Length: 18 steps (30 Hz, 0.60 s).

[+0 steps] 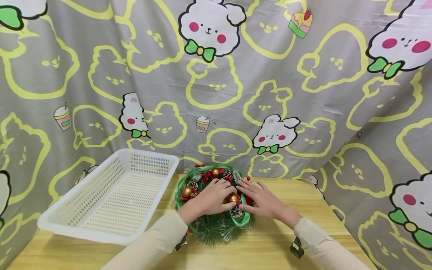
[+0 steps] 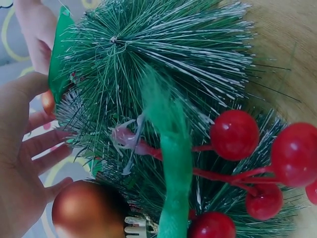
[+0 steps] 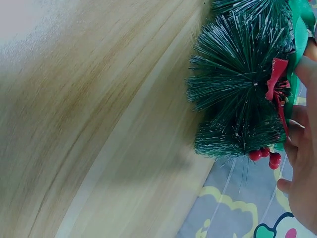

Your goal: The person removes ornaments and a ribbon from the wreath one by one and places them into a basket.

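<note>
A Christmas wreath [image 1: 207,227] of dark green, frost-tipped needles lies on the table, with gold balls, pine cones and red berries on it. Green ribbon [image 1: 242,223] runs around its upper side and loops down near the front. My left hand [image 1: 216,195] lies over the wreath's middle, fingers extended; in the left wrist view they reach past a gold ball [image 2: 89,208]. A frayed ribbon end [image 2: 171,129] hangs over the needles there. My right hand [image 1: 261,199] rests at the wreath's right side, fingers extended along the ribbon [image 3: 298,29], beside a red bow [image 3: 276,79].
To the left of the wreath stands a white perforated plastic basket [image 1: 91,235] on the wooden table [image 1: 266,247]. A grey curtain [image 1: 222,150] with cartoon prints hangs behind and along both sides.
</note>
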Tool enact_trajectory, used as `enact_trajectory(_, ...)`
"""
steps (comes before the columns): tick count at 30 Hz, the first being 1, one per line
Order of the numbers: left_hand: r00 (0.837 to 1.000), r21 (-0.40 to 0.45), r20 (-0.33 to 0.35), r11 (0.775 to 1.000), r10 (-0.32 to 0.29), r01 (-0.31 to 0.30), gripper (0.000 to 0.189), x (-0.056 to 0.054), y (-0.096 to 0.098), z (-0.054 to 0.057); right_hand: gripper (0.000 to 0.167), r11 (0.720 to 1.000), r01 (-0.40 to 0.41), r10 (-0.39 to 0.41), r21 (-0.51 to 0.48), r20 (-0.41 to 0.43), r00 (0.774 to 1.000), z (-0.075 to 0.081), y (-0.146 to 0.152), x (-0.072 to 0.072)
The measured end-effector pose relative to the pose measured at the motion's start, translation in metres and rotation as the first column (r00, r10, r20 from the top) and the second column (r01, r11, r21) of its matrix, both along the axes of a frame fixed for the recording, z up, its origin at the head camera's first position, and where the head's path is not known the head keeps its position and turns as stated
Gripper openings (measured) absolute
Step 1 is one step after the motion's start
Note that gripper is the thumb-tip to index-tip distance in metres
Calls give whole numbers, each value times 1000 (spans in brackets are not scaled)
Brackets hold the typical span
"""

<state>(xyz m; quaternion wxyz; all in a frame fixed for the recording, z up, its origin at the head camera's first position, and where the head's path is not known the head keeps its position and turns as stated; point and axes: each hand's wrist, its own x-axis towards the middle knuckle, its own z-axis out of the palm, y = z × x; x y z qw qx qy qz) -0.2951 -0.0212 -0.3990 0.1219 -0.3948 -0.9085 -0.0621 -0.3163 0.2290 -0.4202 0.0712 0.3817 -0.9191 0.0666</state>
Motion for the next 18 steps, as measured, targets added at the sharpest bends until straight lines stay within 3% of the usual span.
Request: enact_trajectory(18, 1000, 6, 17, 1000, 0, 0, 36, 2, 3, 2, 72, 1000, -12, 12, -3, -33, 999, -3, 4, 1)
